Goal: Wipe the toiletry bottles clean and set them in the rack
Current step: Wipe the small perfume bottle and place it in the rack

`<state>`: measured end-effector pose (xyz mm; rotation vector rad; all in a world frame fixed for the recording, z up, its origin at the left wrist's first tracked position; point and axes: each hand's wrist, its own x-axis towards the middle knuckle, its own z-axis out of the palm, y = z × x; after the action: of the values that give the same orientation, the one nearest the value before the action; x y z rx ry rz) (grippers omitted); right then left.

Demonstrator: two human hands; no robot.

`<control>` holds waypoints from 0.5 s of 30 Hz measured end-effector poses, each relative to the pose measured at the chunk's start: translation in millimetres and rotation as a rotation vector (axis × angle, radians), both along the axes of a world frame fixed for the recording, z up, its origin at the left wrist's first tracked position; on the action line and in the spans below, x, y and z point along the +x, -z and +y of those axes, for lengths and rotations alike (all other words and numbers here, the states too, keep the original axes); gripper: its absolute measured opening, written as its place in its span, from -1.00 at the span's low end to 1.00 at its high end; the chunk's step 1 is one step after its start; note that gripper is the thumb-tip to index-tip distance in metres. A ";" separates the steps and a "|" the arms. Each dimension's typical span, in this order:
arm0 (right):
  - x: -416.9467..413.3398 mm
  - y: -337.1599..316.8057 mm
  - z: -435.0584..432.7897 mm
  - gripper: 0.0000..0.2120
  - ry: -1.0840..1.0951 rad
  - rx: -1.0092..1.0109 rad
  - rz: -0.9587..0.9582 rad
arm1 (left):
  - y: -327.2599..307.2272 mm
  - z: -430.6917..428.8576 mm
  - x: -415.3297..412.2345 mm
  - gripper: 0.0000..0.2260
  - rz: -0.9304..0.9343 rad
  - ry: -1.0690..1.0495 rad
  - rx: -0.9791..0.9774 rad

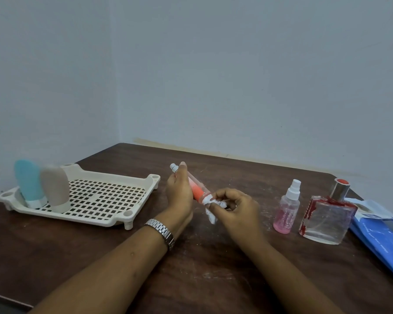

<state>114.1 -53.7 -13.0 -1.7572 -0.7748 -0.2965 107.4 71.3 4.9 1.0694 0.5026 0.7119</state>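
Observation:
My left hand grips a slim clear bottle of orange liquid, tilted with its white cap toward the far left, above the table's middle. My right hand pinches a crumpled white tissue against the bottle's lower end. A cream perforated rack lies at the left and holds a blue squeeze bottle and a beige squeeze bottle, both standing cap down. To the right stand a small pink spray bottle and a square glass perfume bottle.
A blue packet with a white wrapper on it lies at the right table edge. The brown wooden table meets pale walls at the back and left. A metal watch sits on my left wrist.

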 end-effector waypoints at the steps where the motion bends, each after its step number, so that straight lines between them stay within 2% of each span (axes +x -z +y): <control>1: 0.9 -0.1 -0.3 -0.83 0.020 0.010 -0.012 | 0.2 0.2 0.6 -0.74 0.004 -0.001 -0.002; 5: -0.3 0.2 0.2 -0.82 0.079 0.065 -0.056 | -0.2 0.2 2.0 -0.73 0.006 -0.004 0.021; 8: -2.6 1.9 0.9 -0.74 0.025 -0.003 -0.118 | 0.2 0.4 0.5 -0.70 0.003 -0.007 0.031; 11: 2.5 4.2 1.1 -0.81 0.013 -0.069 -0.115 | 1.6 0.7 1.1 -0.71 -0.001 -0.009 0.046; 15: 9.8 4.5 -1.7 -0.86 0.046 -0.052 -0.101 | 0.4 0.5 0.7 -0.75 -0.013 -0.013 0.064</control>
<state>123.9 -55.4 -17.6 -1.8217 -0.8218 -0.4015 108.1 71.9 4.4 1.1209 0.4787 0.7505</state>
